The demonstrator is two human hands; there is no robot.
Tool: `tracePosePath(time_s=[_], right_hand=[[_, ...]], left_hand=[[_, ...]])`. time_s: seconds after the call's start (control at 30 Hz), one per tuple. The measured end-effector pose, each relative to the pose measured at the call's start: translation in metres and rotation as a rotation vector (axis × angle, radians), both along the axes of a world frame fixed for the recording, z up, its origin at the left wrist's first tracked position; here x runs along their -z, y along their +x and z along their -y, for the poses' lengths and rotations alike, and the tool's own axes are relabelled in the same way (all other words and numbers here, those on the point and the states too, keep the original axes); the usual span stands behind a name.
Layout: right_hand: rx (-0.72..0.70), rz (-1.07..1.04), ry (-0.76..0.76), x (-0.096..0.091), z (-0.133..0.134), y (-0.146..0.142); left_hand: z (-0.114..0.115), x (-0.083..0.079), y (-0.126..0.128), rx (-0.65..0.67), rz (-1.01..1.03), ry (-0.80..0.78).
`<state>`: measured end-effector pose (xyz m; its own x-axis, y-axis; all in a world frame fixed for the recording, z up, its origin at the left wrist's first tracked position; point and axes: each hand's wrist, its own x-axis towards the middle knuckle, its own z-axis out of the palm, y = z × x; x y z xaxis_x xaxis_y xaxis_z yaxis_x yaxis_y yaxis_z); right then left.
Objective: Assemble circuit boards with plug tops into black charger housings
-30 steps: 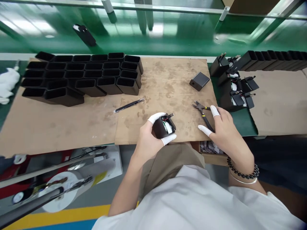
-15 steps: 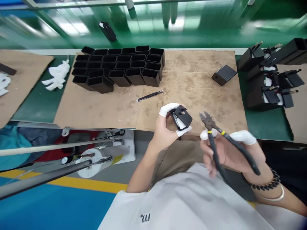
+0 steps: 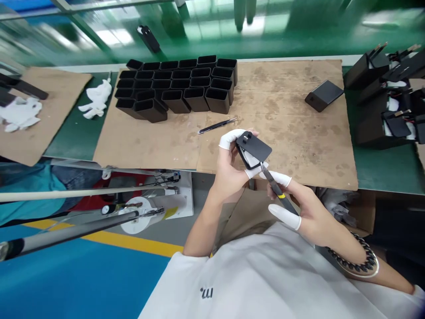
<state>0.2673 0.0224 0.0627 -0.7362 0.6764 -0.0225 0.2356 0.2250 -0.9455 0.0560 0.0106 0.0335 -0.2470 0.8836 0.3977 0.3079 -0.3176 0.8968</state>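
Observation:
My left hand (image 3: 229, 170), with white finger cots, is closed round a black rectangular case (image 3: 246, 160) above the front edge of the bench. A flat black cap (image 3: 255, 146) sits askew over the case's end, and something white shows beneath it. In my right hand (image 3: 303, 204), also with white finger cots, is a pair of cutting pliers (image 3: 272, 184) with dark handles and yellow bands. Their jaw tips touch or lie very near the corner of the case beside my left thumb. Whether the jaws are parted I cannot tell.
Several open black cases (image 3: 175, 86) stand grouped on the cardboard (image 3: 282, 119). Tweezers (image 3: 217, 125) lie in front of them. One black case (image 3: 324, 95) lies at the right, with several wired cases (image 3: 375, 115) beyond. White gloves (image 3: 96, 98) rest at the left.
My right hand has turned and brought the pliers left, up to the case. The cap on the case has shifted and lies flatter. The view has moved slightly.

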Motion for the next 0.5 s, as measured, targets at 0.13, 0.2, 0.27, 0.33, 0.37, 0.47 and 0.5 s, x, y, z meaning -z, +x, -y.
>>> tracePosePath(time_s=[0.13,0.2,0.27,0.33,0.37,0.47,0.5], right_hand=[[-0.029,-0.060,-0.169,0.005,0.002,-0.004],[-0.031,-0.072,-0.199,0.006,0.005,-0.006],[-0.015,-0.031,-0.174,0.004,0.009,-0.009],[0.025,0.053,-0.092,0.001,0.012,-0.012],[0.056,0.101,-0.031,-0.001,0.012,-0.014],[0.155,0.249,0.197,-0.009,0.011,-0.020],[0.175,0.296,0.270,-0.011,0.010,-0.022]], left_hand=[[-0.006,-0.011,-0.013,0.092,-0.024,-0.082],[-0.012,-0.015,-0.021,0.181,-0.002,-0.134],[-0.017,-0.016,-0.027,0.238,0.018,-0.172],[-0.021,-0.015,-0.030,0.244,0.009,-0.165],[-0.022,-0.015,-0.031,0.238,-0.007,-0.143],[-0.021,-0.016,-0.029,0.215,-0.071,-0.080],[-0.019,-0.018,-0.029,0.201,-0.103,-0.079]])
